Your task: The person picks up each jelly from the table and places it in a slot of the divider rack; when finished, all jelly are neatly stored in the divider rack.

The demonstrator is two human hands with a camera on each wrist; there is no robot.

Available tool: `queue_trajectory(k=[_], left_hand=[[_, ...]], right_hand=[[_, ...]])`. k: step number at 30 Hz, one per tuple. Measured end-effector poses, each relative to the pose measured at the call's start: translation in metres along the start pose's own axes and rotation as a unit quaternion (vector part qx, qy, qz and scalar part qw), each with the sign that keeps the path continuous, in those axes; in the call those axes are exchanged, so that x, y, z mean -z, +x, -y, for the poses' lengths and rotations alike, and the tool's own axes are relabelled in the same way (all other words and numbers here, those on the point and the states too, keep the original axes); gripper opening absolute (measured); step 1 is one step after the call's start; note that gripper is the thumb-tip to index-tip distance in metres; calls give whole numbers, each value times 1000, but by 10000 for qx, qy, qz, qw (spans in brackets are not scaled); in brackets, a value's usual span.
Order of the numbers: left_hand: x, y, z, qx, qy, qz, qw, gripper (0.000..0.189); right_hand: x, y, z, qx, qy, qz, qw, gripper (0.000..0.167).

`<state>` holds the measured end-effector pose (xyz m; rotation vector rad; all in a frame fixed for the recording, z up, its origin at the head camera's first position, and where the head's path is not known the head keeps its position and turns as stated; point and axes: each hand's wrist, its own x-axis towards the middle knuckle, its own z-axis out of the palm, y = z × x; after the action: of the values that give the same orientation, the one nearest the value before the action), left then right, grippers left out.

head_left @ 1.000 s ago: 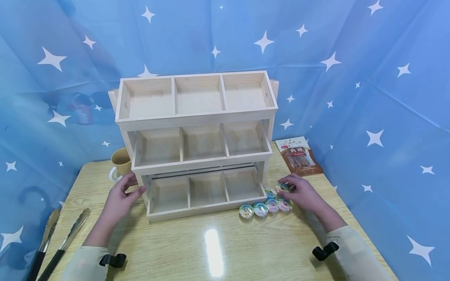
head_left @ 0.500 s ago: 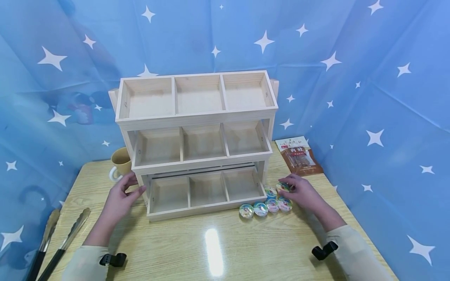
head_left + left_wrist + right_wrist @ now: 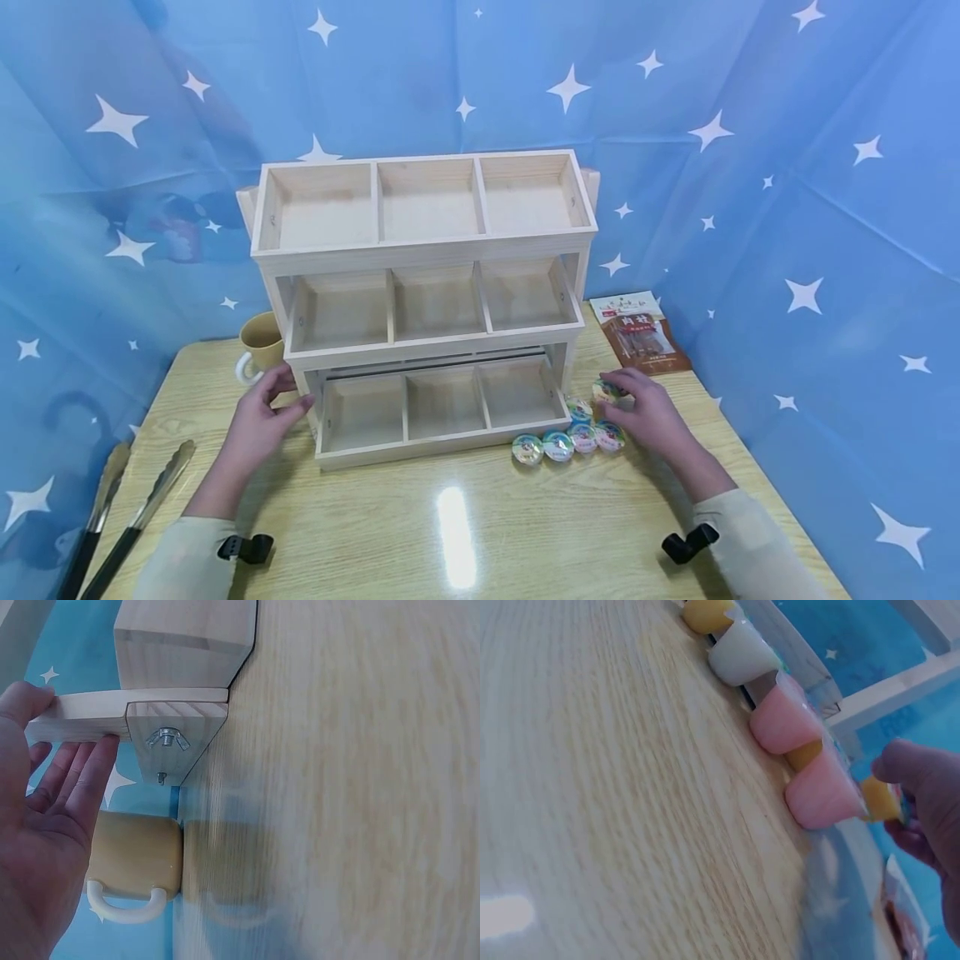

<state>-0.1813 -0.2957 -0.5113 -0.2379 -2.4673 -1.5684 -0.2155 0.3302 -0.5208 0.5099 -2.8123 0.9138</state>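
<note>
A pale wooden three-tier shelf (image 3: 427, 254) stands at the back of the table, each tier divided into three compartments. My left hand (image 3: 258, 421) grips the shelf's left leg (image 3: 82, 712), thumb on one side and fingers on the other. At the shelf's lower right corner, my right hand (image 3: 651, 410) pinches a yellow jelly cup (image 3: 881, 799) between thumb and fingers. Several more jelly cups sit close by, including a pink jelly cup (image 3: 821, 791), a white jelly cup (image 3: 742, 656) and a yellow jelly cup (image 3: 527, 450) at the row's left end. Fingers partly cover the held cup.
Behind my left hand is a tan mug (image 3: 262, 340) with a white handle. Tongs (image 3: 142, 512) with black handles lie at the table's left edge. A brown snack packet (image 3: 641, 333) lies at the back right. Blue star-patterned cloth (image 3: 750, 208) surrounds the table.
My right hand and the yellow jelly cup have shifted slightly up and away from the other cups. The left hand keeps its grip on the shelf. The head view has shifted a little.
</note>
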Motion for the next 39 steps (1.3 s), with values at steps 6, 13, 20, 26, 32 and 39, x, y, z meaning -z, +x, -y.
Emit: queue_trajectory(k=[6, 13, 20, 26, 32, 39], left_hand=[[-1, 1, 0, -20, 21, -102, 9999, 49], [-1, 4, 2, -158, 182, -157, 9996, 47], [-2, 6, 4, -154, 258, -150, 9994, 45], [-1, 5, 5, -144, 261, -153, 9994, 46], [0, 7, 6, -186, 203, -125, 9995, 46], [0, 6, 6, -113, 217, -121, 9996, 46]], right_hand=[[2, -1, 10, 242, -98, -286, 9993, 47], [5, -7, 31, 539, 18, -818, 9952, 48], [-1, -11, 57, 824, 237, -938, 9919, 50], [-15, -3, 87, 1014, 441, -744, 9911, 53], [-37, 13, 116, 1287, 910, -588, 9857, 54], [-61, 29, 144, 1319, 1229, -80, 9836, 53]])
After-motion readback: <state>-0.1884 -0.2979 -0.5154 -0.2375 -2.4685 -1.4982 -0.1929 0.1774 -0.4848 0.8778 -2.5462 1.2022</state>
